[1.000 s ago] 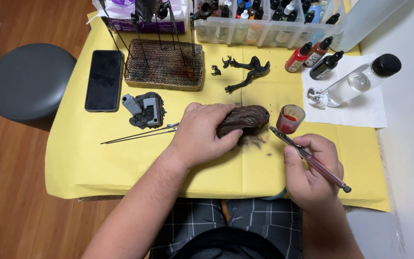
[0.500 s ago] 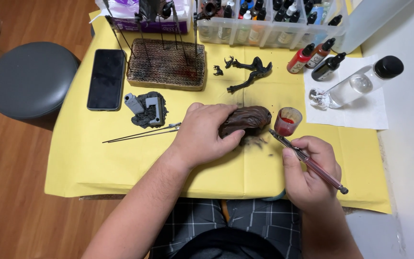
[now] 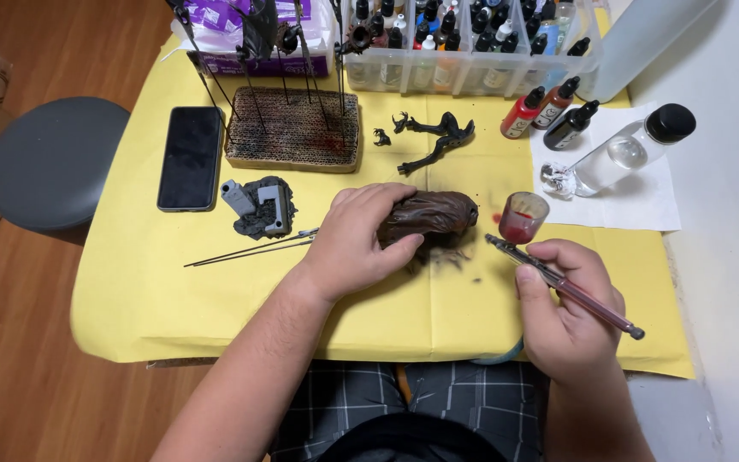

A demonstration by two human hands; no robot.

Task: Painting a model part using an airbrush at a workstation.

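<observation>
My left hand [image 3: 357, 239] grips a dark brown textured model part [image 3: 434, 214], holding it just above the yellow paper sheet [image 3: 156, 282]. My right hand [image 3: 570, 312] holds an airbrush [image 3: 558, 282] like a pen; its tip points left toward the brown part, a short gap away. The airbrush's small cup [image 3: 521, 217] holds red paint. Dark paint specks mark the yellow sheet under the part.
A black phone [image 3: 190, 156], a grey model base [image 3: 260, 208], thin metal rods [image 3: 250, 250], a stained cardboard block [image 3: 294, 128], black figure pieces [image 3: 434, 141], paint bottles [image 3: 547, 111], a clear bottle [image 3: 622, 154] on white paper, a bottle rack [image 3: 472, 43], and a grey stool [image 3: 53, 162].
Both hands have stayed nearly still on the brown part and the airbrush; only the view has shifted slightly.
</observation>
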